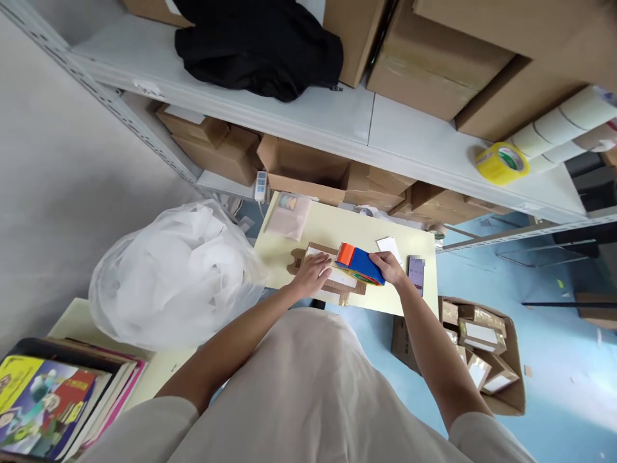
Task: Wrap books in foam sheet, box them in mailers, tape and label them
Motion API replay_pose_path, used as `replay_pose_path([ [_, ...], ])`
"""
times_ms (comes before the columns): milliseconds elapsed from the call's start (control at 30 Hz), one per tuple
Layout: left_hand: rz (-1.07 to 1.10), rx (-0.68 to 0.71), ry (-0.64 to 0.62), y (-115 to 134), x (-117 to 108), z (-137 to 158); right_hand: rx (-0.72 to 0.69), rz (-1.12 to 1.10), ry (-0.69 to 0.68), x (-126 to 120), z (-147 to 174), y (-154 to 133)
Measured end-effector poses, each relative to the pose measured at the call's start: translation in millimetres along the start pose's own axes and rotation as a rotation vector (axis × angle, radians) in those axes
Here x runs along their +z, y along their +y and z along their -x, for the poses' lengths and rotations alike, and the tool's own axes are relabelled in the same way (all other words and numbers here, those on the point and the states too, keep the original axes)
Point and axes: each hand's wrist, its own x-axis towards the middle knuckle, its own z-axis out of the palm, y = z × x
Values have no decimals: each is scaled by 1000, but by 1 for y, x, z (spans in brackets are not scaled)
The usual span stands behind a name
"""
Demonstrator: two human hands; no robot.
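My right hand [388,266] grips a blue and orange tape dispenser [365,262], fingers wrapped round its blue end. Beneath the dispenser lies a flat brown cardboard package [357,287] with a white label [340,277] on it. My left hand [313,272] rests on the package's left part, fingers stretched out and holding nothing. The dispenser's orange end points toward my left hand, just above the cardboard. Whether tape is stuck to the package there, I cannot tell.
On the pale yellow table [332,222] lie a pinkish packet [289,217], white papers [389,247] and a phone [415,274]. A large bag of white material [178,276] stands left. A carton of small parcels [511,366] sits on the floor right. Shelving [308,122] spans the back.
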Motion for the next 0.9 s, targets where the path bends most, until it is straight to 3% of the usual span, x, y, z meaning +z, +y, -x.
replay_pose_path([
  [100,455,-211,78,13,-3,-13,-8,-28,-1,-2,0,9],
  [233,1027,-477,41,27,-6,-28,-17,-32,-13,-2,-2,17],
  [400,1452,-669,15,30,-1,-36,-45,-30,-25,-2,-3,20],
  [533,1646,-757,-12,26,8,-38,-59,-20,-22,-2,-2,21],
  [667,1723,-713,21,23,14,-36,-68,0,-36,-2,-3,20],
  [900,1770,-688,-59,19,-1,-28,-85,27,-18,-1,-1,21],
])
